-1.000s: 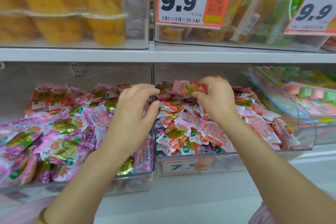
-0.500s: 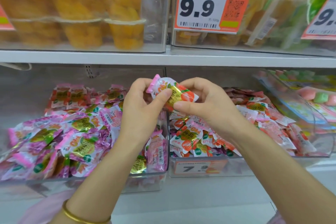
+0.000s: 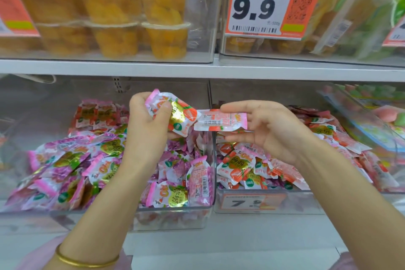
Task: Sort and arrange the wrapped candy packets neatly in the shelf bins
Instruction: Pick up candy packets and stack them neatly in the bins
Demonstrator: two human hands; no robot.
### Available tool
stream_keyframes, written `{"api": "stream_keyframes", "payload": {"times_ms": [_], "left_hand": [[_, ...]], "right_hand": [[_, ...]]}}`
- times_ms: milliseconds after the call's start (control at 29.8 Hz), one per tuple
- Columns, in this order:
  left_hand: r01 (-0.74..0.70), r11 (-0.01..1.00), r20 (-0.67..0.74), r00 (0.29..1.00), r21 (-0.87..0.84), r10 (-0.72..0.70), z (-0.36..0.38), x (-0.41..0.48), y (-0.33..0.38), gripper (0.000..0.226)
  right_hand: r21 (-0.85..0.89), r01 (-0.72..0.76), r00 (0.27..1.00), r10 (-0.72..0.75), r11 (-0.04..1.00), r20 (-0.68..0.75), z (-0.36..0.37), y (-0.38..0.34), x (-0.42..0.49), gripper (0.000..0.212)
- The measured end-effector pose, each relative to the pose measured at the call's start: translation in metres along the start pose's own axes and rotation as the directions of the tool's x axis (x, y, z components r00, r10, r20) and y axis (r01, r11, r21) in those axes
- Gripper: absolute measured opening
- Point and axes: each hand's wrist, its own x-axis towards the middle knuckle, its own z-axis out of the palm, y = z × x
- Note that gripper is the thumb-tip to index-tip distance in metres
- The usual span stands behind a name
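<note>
Holding two packets over the divider between the bins. Left hand [image 3: 146, 125] curls round an orange-print packet [image 3: 177, 114], print side to the camera; can't tell if there's more than one in that grip. Right hand [image 3: 269, 129] pinches a second packet [image 3: 219, 120] by its end, thumb on top, fingers under, barcode side up. The two packets nearly meet end to end.

Left bin [image 3: 175, 215] is mostly purple packets [image 3: 72, 160], with stray red-orange ones [image 3: 94, 114] at its back. Right bin [image 3: 306, 206] holds orange packets [image 3: 238, 166].

My read: both held packets belong in the right bin. Flip the barcode one print side up first. Lay both flat, aligned with their neighbours. Set them down rather than dropping them, or they'll likely slide toward the front lip.
</note>
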Motion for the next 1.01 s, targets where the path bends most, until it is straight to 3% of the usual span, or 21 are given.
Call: {"api": "stream_keyframes", "payload": {"times_ms": [134, 268, 402, 570, 704, 771, 872, 939, 1006], "left_hand": [[0.079, 0.997, 0.036, 0.996, 0.02, -0.08, -0.008, 0.001, 0.003, 0.034], [0.021, 0.994, 0.117, 0.993, 0.103, -0.033, -0.015, -0.002, 0.005, 0.046], [-0.006, 0.997, 0.237, 0.971, 0.074, -0.012, -0.02, -0.008, 0.006, 0.037], [-0.025, 0.999, 0.357, 0.934, 0.026, 0.014, -0.026, -0.016, 0.01, 0.021], [-0.004, 1.0, 0.368, 0.93, -0.011, 0.008, -0.043, -0.017, 0.009, 0.047], [0.004, 1.0, 0.311, 0.95, 0.001, -0.004, -0.058, -0.011, 0.005, 0.063], [0.038, 0.999, 0.231, 0.972, -0.001, -0.037, -0.083, -0.003, 0.0, 0.081], [0.061, 0.997, 0.168, 0.984, 0.042, -0.067, -0.099, 0.0, -0.003, 0.083], [0.066, 0.979, 0.057, 0.995, 0.192, -0.078, -0.113, 0.003, -0.004, 0.072]], "right_hand": [[-0.184, 0.038, 0.996, -0.023, 0.982, 0.082, 0.001, 0.004, -0.001, 0.036], [-0.265, 0.142, 0.987, -0.158, 0.954, -0.038, 0.009, 0.004, -0.002, 0.014], [-0.332, 0.16, 0.974, -0.203, 0.93, -0.098, 0.015, 0.006, 0.001, 0.029], [-0.416, 0.223, 0.955, -0.283, 0.882, -0.088, 0.036, 0.007, 0.008, 0.025], [-0.484, 0.24, 0.94, -0.327, 0.841, -0.102, 0.065, 0.01, 0.024, 0.035], [-0.419, 0.213, 0.95, -0.287, 0.883, -0.122, 0.085, 0.011, 0.035, 0.027], [-0.218, 0.046, 0.999, -0.049, 0.975, -0.006, 0.115, 0.009, 0.054, 0.018], [-0.187, -0.067, 0.995, 0.08, 0.98, 0.061, 0.133, 0.009, 0.069, 0.017], [-0.143, -0.136, 0.99, 0.138, 0.98, 0.0, 0.148, 0.017, 0.095, 0.017]]}}
